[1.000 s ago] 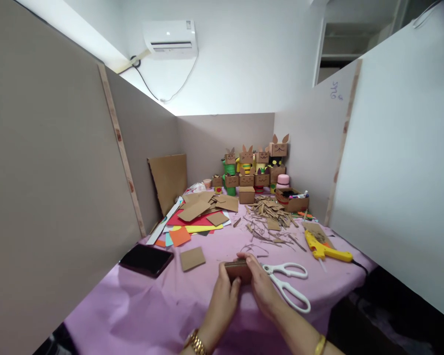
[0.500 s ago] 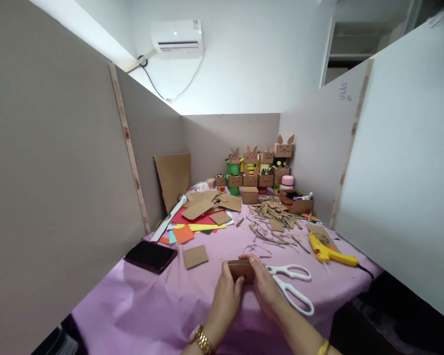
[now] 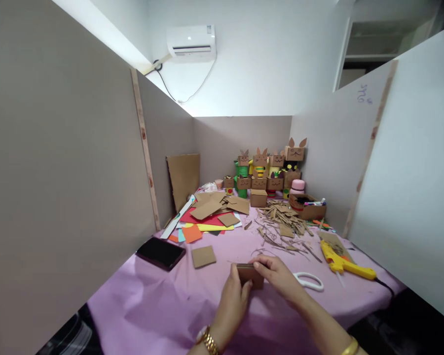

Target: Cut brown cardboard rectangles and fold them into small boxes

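A small stack of brown cardboard squares [image 3: 254, 279] stands on edge between my hands, near the front of the table. My left hand [image 3: 237, 296] grips its left side, thumb on the near face. My right hand [image 3: 276, 274] pinches its top right edge with the fingertips. White scissors [image 3: 311, 282] lie right of the stack, partly hidden by my right hand and forearm. A loose cardboard square [image 3: 203, 257] lies flat to the left, beyond my left hand.
A black phone [image 3: 161, 253] lies left. A yellow glue gun [image 3: 346, 264] lies right. Behind are coloured paper [image 3: 191, 233], cardboard scraps [image 3: 284, 217], a cardboard tray [image 3: 311, 211] with pens, and several cardboard animal figures [image 3: 259, 170]. Panels enclose the sides.
The view has turned slightly left, so things appear farther right. My right hand has shifted to the stack's top right edge, uncovering more of its face, and its arm now hides more of the scissors.
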`<state>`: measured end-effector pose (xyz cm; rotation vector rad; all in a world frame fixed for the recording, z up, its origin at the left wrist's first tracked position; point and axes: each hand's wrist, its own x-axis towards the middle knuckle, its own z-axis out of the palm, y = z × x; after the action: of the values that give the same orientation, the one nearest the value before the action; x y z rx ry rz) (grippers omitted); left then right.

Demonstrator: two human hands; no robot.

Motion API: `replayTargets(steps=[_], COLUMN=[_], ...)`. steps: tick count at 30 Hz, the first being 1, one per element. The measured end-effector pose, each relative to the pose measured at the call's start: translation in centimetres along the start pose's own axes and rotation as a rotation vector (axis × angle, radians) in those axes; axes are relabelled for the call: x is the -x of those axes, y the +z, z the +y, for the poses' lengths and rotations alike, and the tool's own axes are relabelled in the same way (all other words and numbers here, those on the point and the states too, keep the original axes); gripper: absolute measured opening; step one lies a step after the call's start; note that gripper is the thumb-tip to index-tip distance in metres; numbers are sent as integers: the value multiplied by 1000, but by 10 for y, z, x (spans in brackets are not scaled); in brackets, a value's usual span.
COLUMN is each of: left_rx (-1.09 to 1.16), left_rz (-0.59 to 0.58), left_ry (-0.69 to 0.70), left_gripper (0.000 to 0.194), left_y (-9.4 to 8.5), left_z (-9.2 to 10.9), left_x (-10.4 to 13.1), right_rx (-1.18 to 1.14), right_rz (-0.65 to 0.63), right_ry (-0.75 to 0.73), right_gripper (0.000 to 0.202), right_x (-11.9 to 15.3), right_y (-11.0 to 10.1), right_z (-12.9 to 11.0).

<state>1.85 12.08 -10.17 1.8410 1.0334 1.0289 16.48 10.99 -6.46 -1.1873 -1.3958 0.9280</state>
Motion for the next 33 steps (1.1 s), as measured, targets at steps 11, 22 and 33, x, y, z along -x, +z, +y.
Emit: replayTargets(steps=[11, 22, 33], left_rx=[52, 103, 188], left_rz=[12, 21, 71], left_ry=[25, 26, -23], left_gripper=[24, 29, 26], left_y=[-2, -5, -9], left_z=[6, 4, 1], left_x=[1, -4, -8], right_rx=[27, 47, 95], right_rz=[-1, 28, 234], right_ry=[-19, -44, -56], right_gripper=[26, 25, 27], right_x=[2, -8, -9], right_y=[-7, -6, -20], right_z=[12, 15, 26])
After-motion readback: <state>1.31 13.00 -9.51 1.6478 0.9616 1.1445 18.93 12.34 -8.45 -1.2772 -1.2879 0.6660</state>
